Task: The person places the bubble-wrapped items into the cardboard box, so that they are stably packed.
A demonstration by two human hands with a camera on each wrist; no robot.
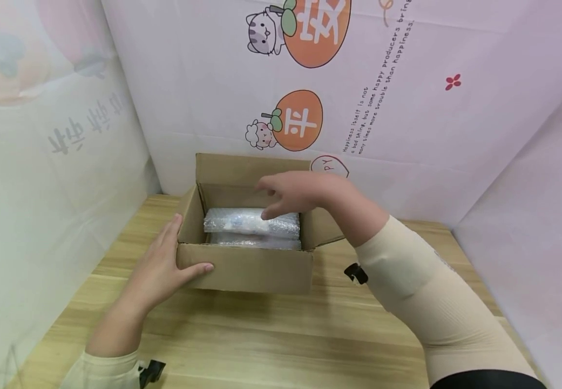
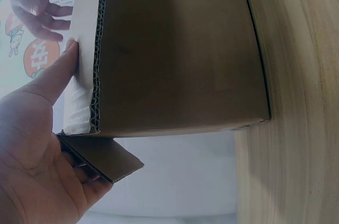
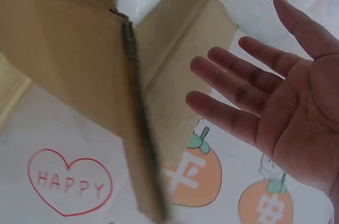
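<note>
An open cardboard box (image 1: 246, 267) stands on the wooden table, its flaps folded outward. Inside lie bubble-wrapped packages (image 1: 242, 222), one in front of the other, their contents hidden by the wrap. My left hand (image 1: 156, 270) holds the box at its near left corner. The left thumb lies on the front flap (image 2: 85, 75), while the other fingers are at the left side flap (image 2: 108, 160), partly hidden by it. Over the box's right half hovers my right hand (image 1: 297, 192), palm down. In the right wrist view its fingers (image 3: 228, 113) are spread, holding nothing.
The wooden table (image 1: 261, 335) extends in front of the box. Close behind it rises a printed backdrop (image 1: 188, 81) with cartoon fruit and lettering. Light sheets (image 1: 67, 178) hang on the left and right sides. The box's right flap (image 1: 326, 227) sticks outward beneath the right forearm.
</note>
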